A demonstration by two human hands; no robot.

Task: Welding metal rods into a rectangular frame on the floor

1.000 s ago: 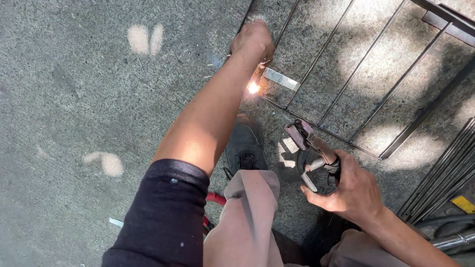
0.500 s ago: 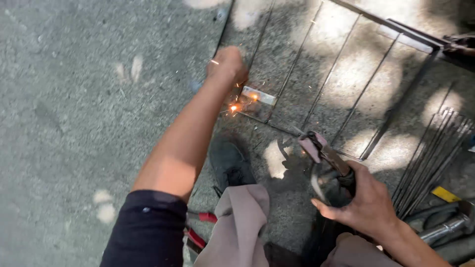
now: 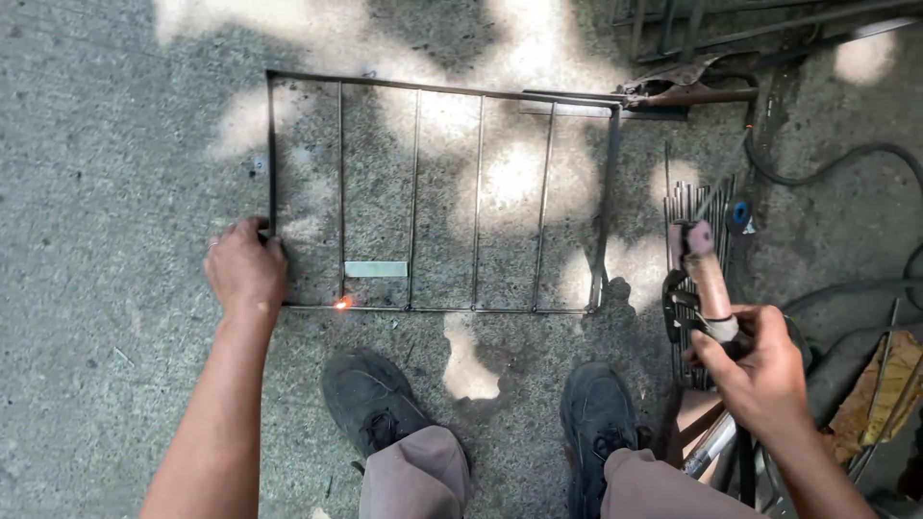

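While the left hand (image 3: 246, 271) grips the metal grille (image 3: 440, 192) at its near-left corner, a weld spot (image 3: 342, 304) glows.
Right hand (image 3: 760, 370) grasps the electrode holder (image 3: 707, 279); a pale rectangular plate (image 3: 376, 269) lies between bars.

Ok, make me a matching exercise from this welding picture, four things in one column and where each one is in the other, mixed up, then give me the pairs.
Things:
1. left hand
2. right hand
3. glowing orange spot
4. flat pale metal strip

Places:
A. between two upright bars, just above the bottom rail
B. around the pink-handled electrode holder, right of the metal frame
C. on the frame's near left corner
D. on the bottom rail, at the foot of a bar

Pairs: 1-C, 2-B, 3-D, 4-A
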